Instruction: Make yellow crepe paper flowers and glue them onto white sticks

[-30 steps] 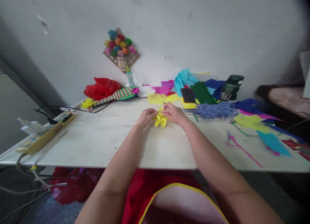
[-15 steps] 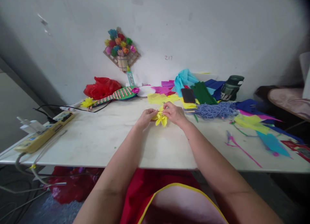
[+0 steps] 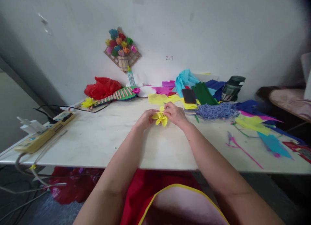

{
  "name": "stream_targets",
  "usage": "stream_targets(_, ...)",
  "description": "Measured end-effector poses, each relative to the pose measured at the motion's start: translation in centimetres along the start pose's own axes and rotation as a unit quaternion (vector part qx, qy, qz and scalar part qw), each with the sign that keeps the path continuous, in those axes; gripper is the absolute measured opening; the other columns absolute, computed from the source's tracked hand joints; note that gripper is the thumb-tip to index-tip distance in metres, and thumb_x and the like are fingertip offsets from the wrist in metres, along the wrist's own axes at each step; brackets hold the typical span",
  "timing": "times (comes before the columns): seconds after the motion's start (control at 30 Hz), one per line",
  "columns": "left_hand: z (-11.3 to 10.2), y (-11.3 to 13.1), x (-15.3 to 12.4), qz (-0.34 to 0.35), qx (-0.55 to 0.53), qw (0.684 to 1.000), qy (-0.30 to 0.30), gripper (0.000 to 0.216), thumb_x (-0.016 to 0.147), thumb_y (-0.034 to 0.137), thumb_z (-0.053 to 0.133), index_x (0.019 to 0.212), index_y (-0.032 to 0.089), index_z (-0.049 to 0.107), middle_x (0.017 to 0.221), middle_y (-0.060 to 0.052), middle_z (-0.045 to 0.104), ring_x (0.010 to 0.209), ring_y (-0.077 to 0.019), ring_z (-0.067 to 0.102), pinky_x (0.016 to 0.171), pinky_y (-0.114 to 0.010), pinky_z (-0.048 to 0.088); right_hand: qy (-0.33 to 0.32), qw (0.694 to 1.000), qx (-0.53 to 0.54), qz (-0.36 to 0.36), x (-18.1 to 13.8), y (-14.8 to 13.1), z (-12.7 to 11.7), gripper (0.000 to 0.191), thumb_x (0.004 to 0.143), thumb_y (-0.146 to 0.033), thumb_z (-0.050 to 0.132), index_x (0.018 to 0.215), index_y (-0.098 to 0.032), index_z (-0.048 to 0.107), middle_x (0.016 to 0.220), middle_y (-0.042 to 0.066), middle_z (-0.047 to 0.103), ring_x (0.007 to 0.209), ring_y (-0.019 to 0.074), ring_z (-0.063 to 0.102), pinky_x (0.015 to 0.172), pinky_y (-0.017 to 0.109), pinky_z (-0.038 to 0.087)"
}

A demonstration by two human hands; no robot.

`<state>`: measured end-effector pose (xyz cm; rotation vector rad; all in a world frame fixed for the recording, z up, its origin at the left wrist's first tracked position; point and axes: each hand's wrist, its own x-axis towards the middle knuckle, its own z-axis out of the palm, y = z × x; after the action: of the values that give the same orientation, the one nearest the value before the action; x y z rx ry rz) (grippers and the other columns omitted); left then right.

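Between my two hands, just above the white table [image 3: 102,134], is a yellow paper flower [image 3: 160,118] with its petals spread. My left hand [image 3: 146,118] pinches the flower's left side. My right hand [image 3: 175,112] is closed around a thin wooden stick [image 3: 191,113], whose end juts out to the right; its fingertips also meet the flower. A small grey pointed tip shows above the right fingers, too small to name. The fingers partly hide where stick and flower meet.
Bluish string [image 3: 215,111], a phone [image 3: 189,96], coloured paper [image 3: 186,80] and a dark green bottle [image 3: 233,88] lie or stand at the back right. A green decorated fan shape [image 3: 121,94] and red bag [image 3: 100,88] are back left. A power strip [image 3: 46,134] sits at the left edge.
The flower has turned slightly, and its petals show differently. My left fingers have shifted a little on its left side. My right hand has hardly moved.
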<state>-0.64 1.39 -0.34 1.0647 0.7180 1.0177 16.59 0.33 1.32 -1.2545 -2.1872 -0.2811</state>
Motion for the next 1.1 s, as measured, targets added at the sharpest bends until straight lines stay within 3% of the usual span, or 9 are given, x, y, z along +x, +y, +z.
stream_targets(0.33, 0.0, -0.5, 0.0, 0.02, 0.025, 0.998, -0.047, 0.036, 0.052, 0.015, 0.07, 0.084, 0.009, 0.056, 0.07, -0.005, 0.063, 0.06, -0.0135, 0.059, 0.06, -0.026, 0.045, 0.015, 1.0, -0.012, 0.013, 0.0, 0.2, 0.1, 0.023, 0.081, -0.033, 0.046, 0.076, -0.026, 0.067, 0.1, -0.001, 0.06, 0.07, 0.0119, 0.055, 0.054, 0.025, 0.033)
stream_targets(0.7, -0.2, -1.7, 1.1, 0.056, 0.072, 0.995, 0.045, 0.042, 0.053, 0.015, 0.07, 0.091, 0.012, 0.051, 0.076, -0.004, 0.063, 0.063, -0.0124, 0.059, 0.06, -0.025, 0.046, -0.008, 0.998, -0.051, 0.028, 0.0, -0.1, -0.1, 0.025, 0.083, -0.033, 0.043, 0.08, -0.025, 0.066, 0.102, 0.0, 0.058, 0.068, 0.0121, 0.053, 0.052, 0.025, 0.03)
stream_targets(0.9, 0.1, -1.6, 1.0, 0.05, 0.1, 0.991, 0.071, 0.046, 0.056, 0.013, 0.066, 0.099, 0.011, 0.049, 0.059, 0.002, 0.057, 0.052, -0.0101, 0.056, 0.055, -0.023, 0.044, -0.019, 0.999, -0.046, 0.018, 0.0, -0.4, -0.3, 0.026, 0.084, -0.028, 0.04, 0.078, -0.024, 0.065, 0.103, 0.001, 0.058, 0.065, 0.0117, 0.052, 0.053, 0.026, 0.029)
stream_targets(1.1, 0.6, -1.5, 0.8, 0.057, 0.116, 0.986, 0.1, 0.045, 0.057, 0.012, 0.064, 0.099, 0.011, 0.049, 0.055, 0.004, 0.054, 0.049, -0.0083, 0.053, 0.051, -0.02, 0.04, -0.017, 0.999, -0.047, -0.004, 0.0, -0.7, -0.5, 0.026, 0.084, -0.023, 0.038, 0.076, -0.02, 0.063, 0.101, 0.002, 0.058, 0.067, 0.0109, 0.052, 0.054, 0.025, 0.027)
